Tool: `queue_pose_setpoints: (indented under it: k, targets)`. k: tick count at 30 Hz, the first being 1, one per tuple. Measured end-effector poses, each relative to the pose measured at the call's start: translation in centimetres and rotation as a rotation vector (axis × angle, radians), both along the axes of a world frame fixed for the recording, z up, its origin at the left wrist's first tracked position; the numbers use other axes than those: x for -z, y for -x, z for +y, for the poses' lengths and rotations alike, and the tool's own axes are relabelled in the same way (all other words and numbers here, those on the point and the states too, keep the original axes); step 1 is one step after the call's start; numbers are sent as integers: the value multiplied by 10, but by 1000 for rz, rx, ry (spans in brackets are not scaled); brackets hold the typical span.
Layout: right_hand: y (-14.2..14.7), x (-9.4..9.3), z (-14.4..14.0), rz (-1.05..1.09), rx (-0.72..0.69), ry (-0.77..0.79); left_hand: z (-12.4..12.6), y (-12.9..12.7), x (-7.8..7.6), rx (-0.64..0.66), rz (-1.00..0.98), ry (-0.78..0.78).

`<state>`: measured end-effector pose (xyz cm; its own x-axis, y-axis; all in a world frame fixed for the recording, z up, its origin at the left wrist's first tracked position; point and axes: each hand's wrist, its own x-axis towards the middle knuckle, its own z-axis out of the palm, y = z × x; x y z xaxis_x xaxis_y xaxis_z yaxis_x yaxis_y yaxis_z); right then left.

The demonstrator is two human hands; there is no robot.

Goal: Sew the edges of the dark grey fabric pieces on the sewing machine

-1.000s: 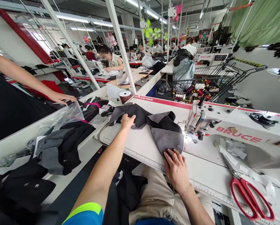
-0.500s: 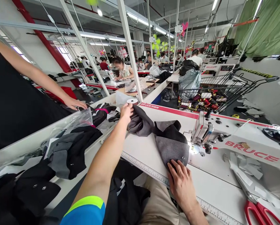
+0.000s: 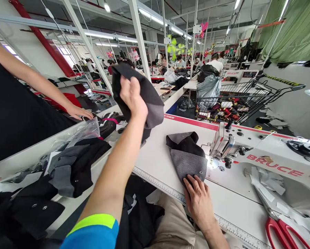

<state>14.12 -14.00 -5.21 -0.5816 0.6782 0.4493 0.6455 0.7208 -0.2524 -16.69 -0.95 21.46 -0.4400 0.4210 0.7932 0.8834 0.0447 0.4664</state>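
Left hand (image 3: 133,98): raised well above the surface, fingers clenched around a dark fabric piece (image 3: 147,95), which hangs from the grip in black and grey folds, clear of the surface below.
Right hand (image 3: 198,197): lying palm down at the near edge of the white surface (image 3: 157,152), fingers spread and released, their tips pressing on the near end of a grey fabric piece (image 3: 187,157).
Grey fabric piece: flat on the surface just left of the sewing machine (image 3: 250,155); grey in its near half, black in its far half, with a grey flap folded over at the far end and small metal studs showing near its right edge.
Sewing machine: white, lettered in red along its arm, standing on the right of the surface; its lamp lights the spot beside the fabric's right edge.
Ruler strip (image 3: 157,176): printed along the near edge of the surface, running under the right hand.
Scissors (image 3: 284,228): red-handled, lying on the near right of the surface, beside pale paper scraps (image 3: 270,181).
Side bin (image 3: 66,166): to the left of the surface, holding heaps of black and grey garment pieces and a clear plastic bag (image 3: 82,129).
Another person's hand (image 3: 79,112): reaching in from the far left, resting at the far end of that bin, just beyond the bag.
Wire cart (image 3: 235,100): beyond the machine, loaded with thread cones and a grey plastic sack.
Lap: dark fabric lies over the person's beige trousers (image 3: 175,221), under the near edge of the surface.
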Motion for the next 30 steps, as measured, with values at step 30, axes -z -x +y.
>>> queue_pose_setpoints:
  k: [30]
  targets:
    - [-10, -29, 1, 46, -34, 259, -79, -62, 220, 271, -211, 443]
